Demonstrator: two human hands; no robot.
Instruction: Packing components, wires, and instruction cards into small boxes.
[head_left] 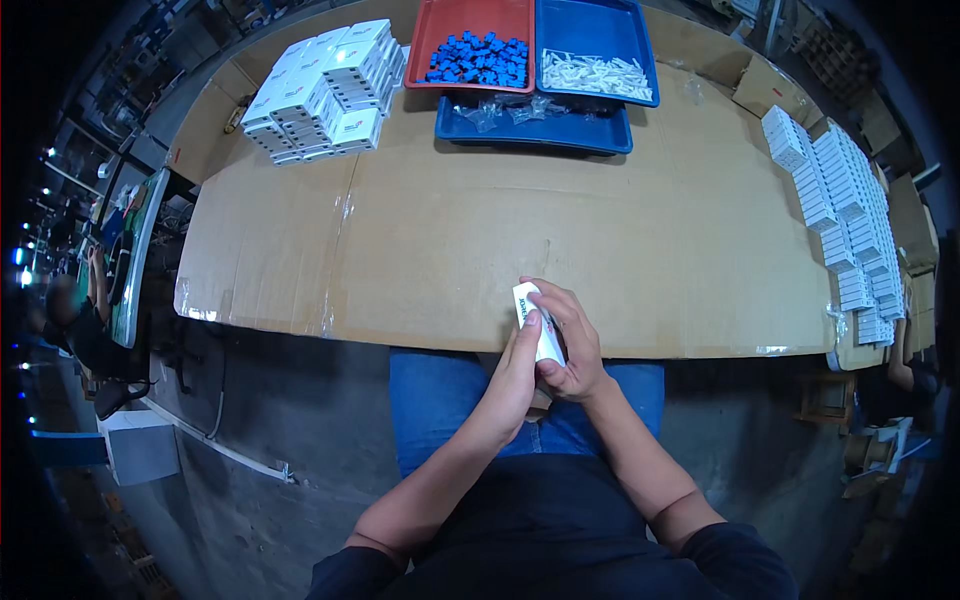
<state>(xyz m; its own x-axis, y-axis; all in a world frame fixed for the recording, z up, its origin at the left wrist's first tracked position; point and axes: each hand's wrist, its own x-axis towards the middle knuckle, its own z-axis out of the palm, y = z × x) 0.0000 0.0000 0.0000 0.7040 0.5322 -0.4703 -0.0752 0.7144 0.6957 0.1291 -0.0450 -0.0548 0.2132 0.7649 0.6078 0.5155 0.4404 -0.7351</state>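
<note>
Right now, a small white box point(547, 345) with dark print is sitting between the person's two hands, over or just by the near edge of the table point(450, 240), in front of the lap. The left hand point(516, 368) is closing around its near left side, the thumb lying along the printed face. The right hand point(578, 345) is clamping it from the other side, fingers bending over the top and partly hiding it. The box is tilting, its far end leaning a little left.

Beyond the hands, cardboard is covering the table. At the far side, a red tray point(470, 18) is holding a heap of blue pieces point(478, 60), and a blue tray point(595, 25) just to its right is holding slim white pieces point(595, 73). Nearer, a lower blue tray point(530, 143) is carrying clear plastic bags point(482, 115). To the left, white cartons point(315, 95) are standing in a stepped stack; along the right edge, smaller white boxes point(850, 200) are forming long rows.

Farther out, a co-worker point(95, 330) is sitting at a green-topped bench on the left, and a wooden stool point(828, 400) is standing on the floor at right.
</note>
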